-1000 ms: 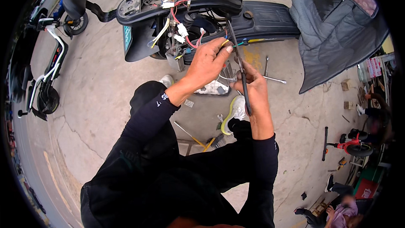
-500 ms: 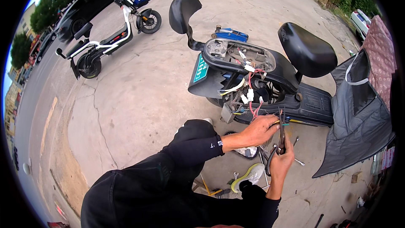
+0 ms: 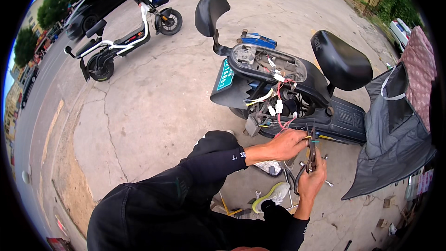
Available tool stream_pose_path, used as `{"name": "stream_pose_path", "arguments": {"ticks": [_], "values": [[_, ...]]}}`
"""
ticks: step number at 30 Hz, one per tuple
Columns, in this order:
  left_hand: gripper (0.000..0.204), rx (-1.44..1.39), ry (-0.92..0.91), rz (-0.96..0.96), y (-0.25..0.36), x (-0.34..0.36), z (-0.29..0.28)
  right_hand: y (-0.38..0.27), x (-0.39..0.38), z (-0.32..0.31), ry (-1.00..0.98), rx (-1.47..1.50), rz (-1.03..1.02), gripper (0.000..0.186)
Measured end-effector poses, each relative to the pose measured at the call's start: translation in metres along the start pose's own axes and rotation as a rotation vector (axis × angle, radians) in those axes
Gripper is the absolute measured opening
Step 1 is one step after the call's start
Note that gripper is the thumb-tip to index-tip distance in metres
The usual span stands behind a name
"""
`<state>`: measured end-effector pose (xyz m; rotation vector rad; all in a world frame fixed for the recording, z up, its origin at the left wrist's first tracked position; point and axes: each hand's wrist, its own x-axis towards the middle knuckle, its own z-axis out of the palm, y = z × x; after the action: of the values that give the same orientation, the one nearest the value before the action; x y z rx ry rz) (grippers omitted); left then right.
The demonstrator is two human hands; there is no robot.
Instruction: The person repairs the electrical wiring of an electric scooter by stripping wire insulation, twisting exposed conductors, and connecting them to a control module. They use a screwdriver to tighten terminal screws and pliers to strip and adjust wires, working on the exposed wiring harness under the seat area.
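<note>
A black electric scooter (image 3: 297, 88) stands in front of me with its rear panel off and loose red, yellow and white wires (image 3: 278, 104) hanging out. My left hand (image 3: 287, 144) pinches a thin yellow wire coming from that bundle. My right hand (image 3: 310, 180) grips dark-handled pliers (image 3: 310, 151), jaws pointing up and meeting the wire right by my left fingers. Both sleeves are black.
A grey padded cover (image 3: 395, 130) hangs at the scooter's right. A white and black scooter (image 3: 125, 42) and a dark car stand at the far left. Small tools, including a cross wrench (image 3: 325, 182), lie on the concrete by my light green shoe (image 3: 272, 195). People walk far up the road.
The view has tilted up and away, so the scooter, road and parked vehicles show more. My hands have kept hold of the wire and pliers, now lower right in the picture.
</note>
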<state>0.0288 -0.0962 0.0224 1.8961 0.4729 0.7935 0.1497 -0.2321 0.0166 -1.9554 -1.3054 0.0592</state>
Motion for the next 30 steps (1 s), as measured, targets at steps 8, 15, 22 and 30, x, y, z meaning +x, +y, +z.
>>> {"name": "stream_pose_path", "arguments": {"ticks": [8, 15, 22, 30], "values": [[0.034, -0.28, -0.045, -0.224, -0.001, 0.006, 0.003, -0.003, 0.002, 0.004, -0.143, 0.799, 0.372, 0.066], [0.033, -0.3, -0.076, -0.225, -0.01, 0.012, 0.011, 0.002, 0.0, -0.008, -0.194, 0.989, 0.608, 0.076], [0.027, -0.425, -0.09, -0.213, -0.019, 0.016, 0.014, -0.002, 0.007, -0.011, -0.267, 1.153, 0.694, 0.071], [0.03, -0.212, -0.018, -0.2, -0.012, 0.004, 0.014, 0.0, 0.002, 0.004, -0.047, 0.196, 0.204, 0.065]]}}
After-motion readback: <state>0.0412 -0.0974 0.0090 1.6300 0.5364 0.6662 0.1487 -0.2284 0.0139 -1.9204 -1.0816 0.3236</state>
